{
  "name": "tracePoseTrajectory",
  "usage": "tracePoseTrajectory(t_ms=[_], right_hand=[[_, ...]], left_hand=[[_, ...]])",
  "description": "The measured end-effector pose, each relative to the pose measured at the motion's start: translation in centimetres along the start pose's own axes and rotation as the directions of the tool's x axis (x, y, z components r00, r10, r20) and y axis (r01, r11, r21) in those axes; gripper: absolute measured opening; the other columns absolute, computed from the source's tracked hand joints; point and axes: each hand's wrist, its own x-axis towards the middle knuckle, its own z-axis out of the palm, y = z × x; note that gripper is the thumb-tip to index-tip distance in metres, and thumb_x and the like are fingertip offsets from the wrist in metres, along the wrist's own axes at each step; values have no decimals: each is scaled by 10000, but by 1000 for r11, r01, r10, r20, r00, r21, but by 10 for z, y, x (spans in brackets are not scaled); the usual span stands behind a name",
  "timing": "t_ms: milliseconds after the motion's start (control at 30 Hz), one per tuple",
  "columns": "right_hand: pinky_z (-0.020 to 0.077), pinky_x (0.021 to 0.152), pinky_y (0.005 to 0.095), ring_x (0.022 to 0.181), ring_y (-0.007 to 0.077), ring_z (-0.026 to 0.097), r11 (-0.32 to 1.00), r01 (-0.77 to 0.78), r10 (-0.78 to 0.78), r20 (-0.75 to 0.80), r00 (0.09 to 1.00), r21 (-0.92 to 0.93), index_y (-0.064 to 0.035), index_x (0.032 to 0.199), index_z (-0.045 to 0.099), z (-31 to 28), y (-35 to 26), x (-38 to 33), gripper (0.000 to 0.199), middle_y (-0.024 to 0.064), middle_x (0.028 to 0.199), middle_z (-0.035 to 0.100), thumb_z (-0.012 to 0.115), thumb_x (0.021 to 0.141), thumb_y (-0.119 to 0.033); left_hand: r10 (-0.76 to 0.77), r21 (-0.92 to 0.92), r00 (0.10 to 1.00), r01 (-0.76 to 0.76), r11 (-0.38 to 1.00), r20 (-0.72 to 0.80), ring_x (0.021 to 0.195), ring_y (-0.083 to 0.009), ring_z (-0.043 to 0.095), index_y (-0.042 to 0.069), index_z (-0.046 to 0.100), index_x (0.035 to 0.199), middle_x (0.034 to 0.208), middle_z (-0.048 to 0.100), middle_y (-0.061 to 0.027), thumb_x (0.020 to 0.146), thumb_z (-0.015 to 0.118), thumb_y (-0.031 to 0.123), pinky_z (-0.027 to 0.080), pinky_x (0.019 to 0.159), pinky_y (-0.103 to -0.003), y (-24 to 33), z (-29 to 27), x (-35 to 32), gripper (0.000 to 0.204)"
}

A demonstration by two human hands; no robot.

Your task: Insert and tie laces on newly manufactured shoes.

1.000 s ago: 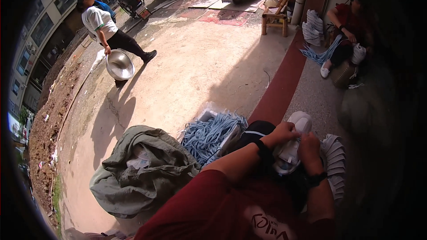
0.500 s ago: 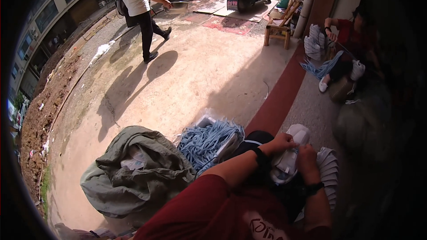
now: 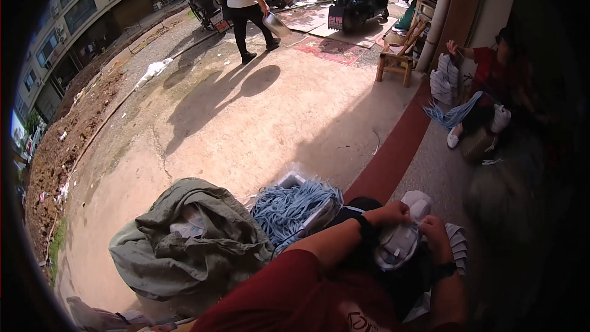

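Observation:
A white shoe (image 3: pixel 396 247) lies over my dark-clothed lap, its pale rounded end (image 3: pixel 417 203) pointing away from me. My left hand (image 3: pixel 393 214) is closed in a pinch at the shoe's upper left. Facing it, my right hand (image 3: pixel 435 230) pinches too, at the shoe's right side. Whatever thin thing the fingertips grip is too small to make out. Just left of my knee, light-blue laces (image 3: pixel 292 206) heap up in a white box (image 3: pixel 290 179). A stack of white ridged pieces (image 3: pixel 456 243), perhaps more shoes, rests by my right wrist.
A large grey-green cloth sack (image 3: pixel 184 240) bulges open at my left. At right, a seated co-worker (image 3: pixel 491 71) handles blue laces (image 3: pixel 455 110) beside white shoes. Farther off are a wooden chair (image 3: pixel 396 64), a black scooter (image 3: pixel 358 7) and a walking person (image 3: pixel 243 6) carrying a metal pan (image 3: pixel 276 25).
The view has shifted slightly, lowering the background. The walking person has moved to the right. My hands have drawn a little apart over the shoe, and the co-worker's hand has risen.

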Motion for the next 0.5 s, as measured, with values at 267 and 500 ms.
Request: tracePoseTrajectory(t_ms=[267, 500], right_hand=[[375, 520, 231, 567, 58, 457, 980, 143, -179, -309, 934, -138, -36, 644, 525, 14, 12, 8, 99, -20, 597, 506, 608, 697, -26], [387, 512, 240, 559, 59, 471, 982, 141, -180, -397, 900, -125, -12, 632, 531, 17, 18, 6, 94, -1, 573, 520, 612, 679, -20]], left_hand=[[-42, -83, 999, 41, 996, -19, 656, -97, 487, 42, 548, 679, 643, 523, -4, 731, 691, 223, 412, 628, -289, 7, -4, -3, 236], [-53, -84, 998, 50, 995, -43, 689, -114, 508, 33, 566, 732, 683, 541, -23, 730, 689, 241, 416, 648, -294, 2, 4, -7, 242]])
